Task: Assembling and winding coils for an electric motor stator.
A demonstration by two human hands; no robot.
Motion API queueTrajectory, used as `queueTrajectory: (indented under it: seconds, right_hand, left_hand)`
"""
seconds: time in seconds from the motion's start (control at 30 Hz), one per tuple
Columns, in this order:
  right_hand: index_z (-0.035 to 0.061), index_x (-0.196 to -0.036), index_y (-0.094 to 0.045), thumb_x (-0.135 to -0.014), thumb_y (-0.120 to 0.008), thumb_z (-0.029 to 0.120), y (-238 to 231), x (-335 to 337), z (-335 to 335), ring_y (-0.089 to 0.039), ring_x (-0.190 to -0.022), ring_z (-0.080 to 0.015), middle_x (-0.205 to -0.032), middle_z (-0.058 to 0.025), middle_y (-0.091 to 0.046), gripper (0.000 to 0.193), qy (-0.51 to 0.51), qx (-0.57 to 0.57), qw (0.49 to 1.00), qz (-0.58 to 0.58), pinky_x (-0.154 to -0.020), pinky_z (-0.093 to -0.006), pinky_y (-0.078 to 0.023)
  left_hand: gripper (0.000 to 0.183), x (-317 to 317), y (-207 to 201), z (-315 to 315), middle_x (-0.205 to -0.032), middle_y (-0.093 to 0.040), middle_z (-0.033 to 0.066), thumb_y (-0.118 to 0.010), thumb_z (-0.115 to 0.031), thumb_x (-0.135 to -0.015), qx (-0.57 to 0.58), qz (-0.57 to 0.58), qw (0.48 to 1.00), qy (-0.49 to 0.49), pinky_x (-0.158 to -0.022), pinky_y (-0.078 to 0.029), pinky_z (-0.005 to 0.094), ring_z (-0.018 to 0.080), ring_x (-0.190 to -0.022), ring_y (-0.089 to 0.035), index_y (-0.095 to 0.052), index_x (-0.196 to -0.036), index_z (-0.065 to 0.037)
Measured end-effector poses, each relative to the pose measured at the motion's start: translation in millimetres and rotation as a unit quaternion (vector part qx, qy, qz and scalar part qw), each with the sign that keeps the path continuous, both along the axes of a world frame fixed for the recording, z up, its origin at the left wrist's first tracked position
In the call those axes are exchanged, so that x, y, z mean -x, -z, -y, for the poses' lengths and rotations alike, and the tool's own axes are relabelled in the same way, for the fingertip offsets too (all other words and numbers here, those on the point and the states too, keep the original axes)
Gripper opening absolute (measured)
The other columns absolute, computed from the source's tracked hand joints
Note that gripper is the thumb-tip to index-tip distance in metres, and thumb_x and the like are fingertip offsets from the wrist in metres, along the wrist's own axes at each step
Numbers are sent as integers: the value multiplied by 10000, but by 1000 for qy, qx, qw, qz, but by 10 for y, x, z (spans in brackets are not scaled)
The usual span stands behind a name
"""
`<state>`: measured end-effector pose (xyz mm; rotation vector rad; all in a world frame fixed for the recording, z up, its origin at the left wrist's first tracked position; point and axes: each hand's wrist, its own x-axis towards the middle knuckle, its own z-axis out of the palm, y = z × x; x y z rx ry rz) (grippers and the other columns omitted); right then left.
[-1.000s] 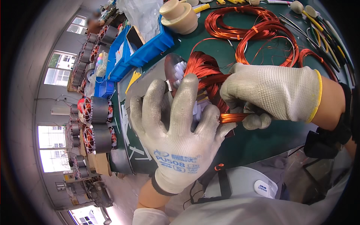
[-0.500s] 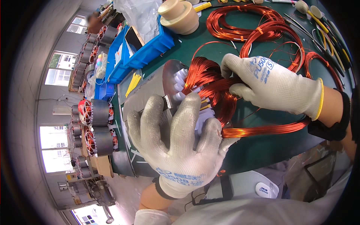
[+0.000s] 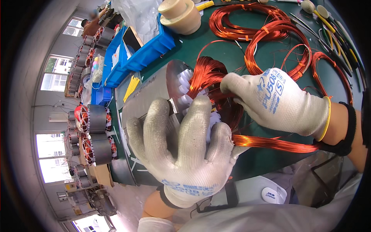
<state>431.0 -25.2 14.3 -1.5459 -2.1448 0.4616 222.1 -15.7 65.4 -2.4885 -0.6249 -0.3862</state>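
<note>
A grey metal stator core [image 3: 150,91] lies on its side on the green table, with white plastic slot liners [image 3: 184,83] sticking out of its end. Copper wire coils [image 3: 208,73] come out of that end in thick loops. My left hand [image 3: 189,166], in a whitish glove, spreads its fingers over the core, the thumb beside a flat bundle of copper wire [image 3: 274,143]. In a matching glove, my right hand [image 3: 276,102] closes thumb and fingers on the copper wire near the core's end. Its fingertips partly hide the strands.
Tied copper wire rings [image 3: 278,42] lie at the far right, near tools [image 3: 332,38]. Blue bins [image 3: 148,48] and cream tape rolls [image 3: 179,17] stand at the back. Yellow strips [image 3: 132,88] rest left of the core. Finished stators [image 3: 96,120] stand farther left.
My right hand has shifted slightly left and down, its fingers closing tighter at the copper wire. My left hand stays spread on the core. The whole view has shifted a little.
</note>
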Motion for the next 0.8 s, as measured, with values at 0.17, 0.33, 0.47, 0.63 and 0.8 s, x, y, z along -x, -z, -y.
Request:
queueTrajectory:
  seconds: [0.17,0.33,0.47,0.63,0.8]
  right_hand:
    - [25,-1156,-567,-858,-550,86,-159,-7,29,-673,-765,-330,-813,-158,-654,304,-55,21,995,75,-614,-414,-523]
    - [39,-1130,-587,-843,-582,130,-199,-10,-15,-678,-787,-343,-820,-179,-663,301,-67,112,988,79,-662,-438,-533]
    - [43,-1066,-609,-854,-582,148,-210,-55,-141,-681,-770,-329,-787,-167,-660,238,-75,35,991,109,-656,-433,-533]
    - [90,-985,-634,-892,-536,195,-140,14,-208,-686,-733,-286,-759,-94,-663,171,-59,-108,983,139,-626,-397,-538]
    - [113,-944,-618,-877,-544,199,-107,62,-316,-685,-676,-250,-730,-75,-650,132,-67,-152,970,180,-570,-371,-531]
  left_hand:
    - [412,16,-22,11,-1205,-560,149,-460,-549,-954,-3,-3,1000,-1,-922,-440,558,504,-1215,-431,-698,-973,-213]
    - [431,19,21,-17,-1206,-558,151,-450,-572,-948,-23,0,1000,13,-922,-439,561,503,-1191,-451,-698,-969,-220]
    - [413,-7,-9,6,-1222,-551,149,-477,-585,-933,-12,-7,1000,6,-930,-428,576,500,-1183,-456,-689,-974,-234]
    - [401,37,39,25,-1248,-544,146,-503,-587,-924,-14,12,1000,1,-958,-396,589,494,-1223,-419,-684,-957,-231]
    - [416,34,4,54,-1292,-527,153,-489,-611,-918,-20,-15,1000,-17,-1003,-360,581,476,-1262,-390,-672,-980,-242]
